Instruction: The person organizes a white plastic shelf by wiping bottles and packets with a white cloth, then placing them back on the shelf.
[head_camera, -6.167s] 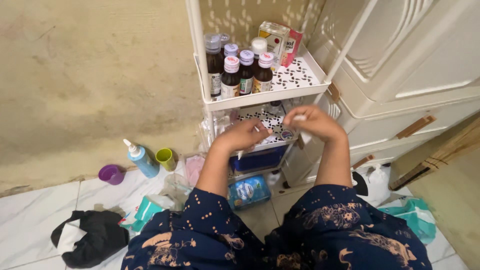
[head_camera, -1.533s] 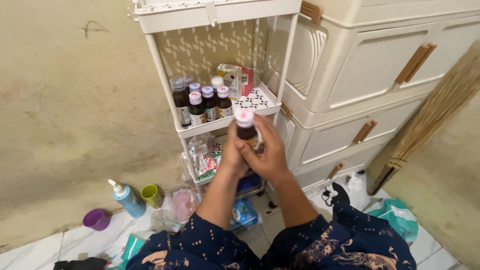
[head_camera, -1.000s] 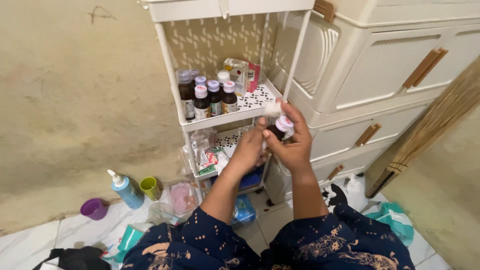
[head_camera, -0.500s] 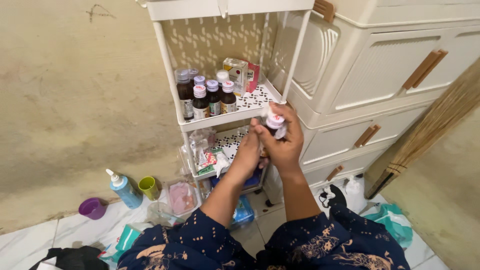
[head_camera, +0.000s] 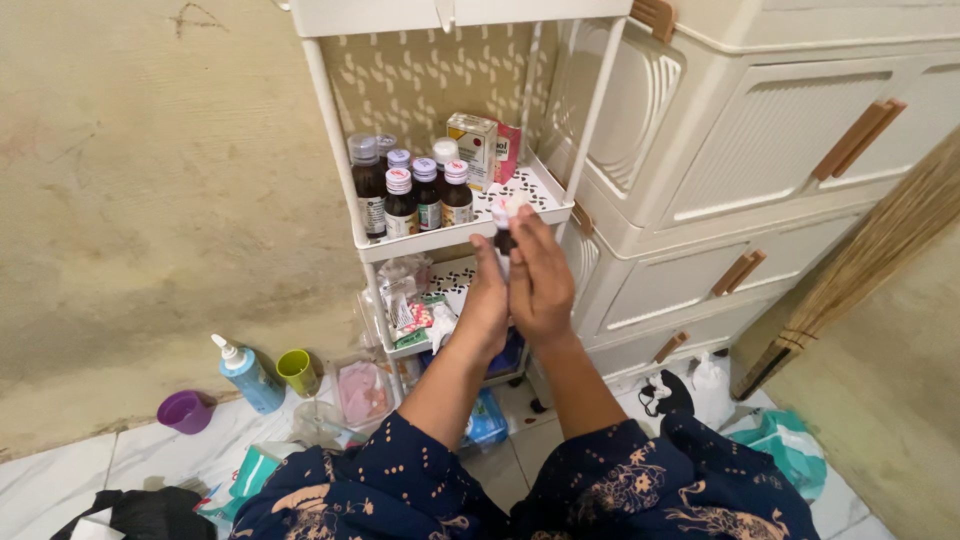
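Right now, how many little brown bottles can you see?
7: six stand on the rack's middle shelf, the tall one at left, two mostly hidden behind. One bottle is between both hands. More may be hidden.

A small dark brown bottle (head_camera: 503, 238) with a white cap stands upright, mostly hidden between both hands.

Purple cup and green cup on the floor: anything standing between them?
Yes. In the head view a light blue bottle with a white nozzle stands between the purple cup and the green cup, near the wall.
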